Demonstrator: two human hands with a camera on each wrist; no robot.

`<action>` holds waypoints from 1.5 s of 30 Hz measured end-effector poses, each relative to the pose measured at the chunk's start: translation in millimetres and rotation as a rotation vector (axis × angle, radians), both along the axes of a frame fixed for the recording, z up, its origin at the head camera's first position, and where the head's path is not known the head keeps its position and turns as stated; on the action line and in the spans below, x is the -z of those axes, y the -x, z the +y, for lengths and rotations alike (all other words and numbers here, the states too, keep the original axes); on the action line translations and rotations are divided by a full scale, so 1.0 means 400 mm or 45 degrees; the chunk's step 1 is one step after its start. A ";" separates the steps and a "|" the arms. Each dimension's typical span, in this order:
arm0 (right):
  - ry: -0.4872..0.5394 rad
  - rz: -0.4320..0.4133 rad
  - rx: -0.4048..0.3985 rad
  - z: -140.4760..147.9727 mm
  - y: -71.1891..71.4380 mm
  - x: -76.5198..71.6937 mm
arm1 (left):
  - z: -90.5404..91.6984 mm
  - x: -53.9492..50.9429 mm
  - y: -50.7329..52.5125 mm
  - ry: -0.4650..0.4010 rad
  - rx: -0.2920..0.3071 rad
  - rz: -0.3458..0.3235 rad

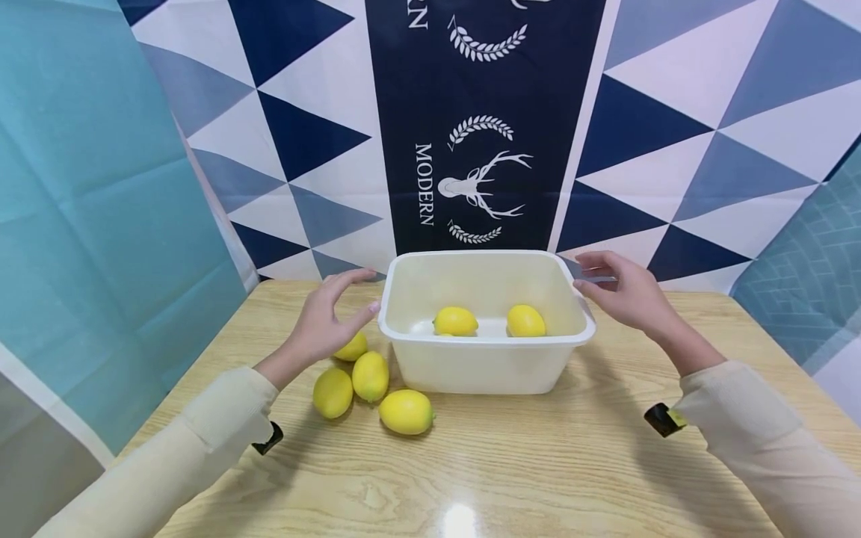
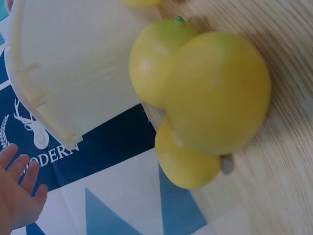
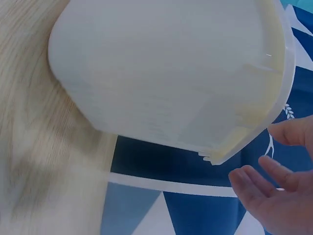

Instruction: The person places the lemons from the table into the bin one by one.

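Observation:
A white plastic tub (image 1: pixel 474 366) stands upright on the table, with lemons inside; a lemon (image 1: pixel 456 321) and another lemon (image 1: pixel 526 321) show plainly, and a sliver of yellow peeks over the near rim. My left hand (image 1: pixel 326 317) hovers at the tub's left rim, thumb and fingers spread, holding nothing. On the other side, my right hand (image 1: pixel 622 290) is at the right rim with its thumb tip very close to the edge; whether it touches, I cannot tell. Several lemons, among them a front lemon (image 1: pixel 406 412), lie left of the tub, one partly hidden by my left hand.
The wooden table (image 1: pixel 511 463) carries everything. Behind it hangs a patterned cloth (image 1: pixel 484 134) with triangles and a deer head. Teal cloth (image 1: pixel 101 187) covers the left side. Both wrists wear dark straps.

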State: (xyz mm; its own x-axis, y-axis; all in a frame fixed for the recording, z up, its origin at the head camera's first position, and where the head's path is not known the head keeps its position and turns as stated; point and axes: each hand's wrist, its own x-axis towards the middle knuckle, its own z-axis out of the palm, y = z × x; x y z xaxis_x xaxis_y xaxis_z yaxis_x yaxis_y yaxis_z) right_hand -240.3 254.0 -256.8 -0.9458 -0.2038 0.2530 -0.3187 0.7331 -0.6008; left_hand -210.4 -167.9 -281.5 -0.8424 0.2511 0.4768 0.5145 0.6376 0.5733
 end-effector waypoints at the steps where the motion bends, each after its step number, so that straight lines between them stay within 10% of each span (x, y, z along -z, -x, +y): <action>1: 0.021 -0.059 0.013 0.002 0.003 -0.001 | -0.002 0.001 -0.003 0.023 0.008 0.038; 29: 1.017 -1.145 -0.164 0.063 0.112 -0.015 | -0.005 0.040 -0.086 0.616 0.320 0.794; 36: 1.056 -1.239 -0.143 0.058 0.119 -0.032 | 0.005 0.048 -0.094 0.684 0.426 0.972; 45: 1.021 -1.263 -0.089 0.043 0.124 -0.025 | 0.010 0.077 -0.106 0.789 0.486 0.986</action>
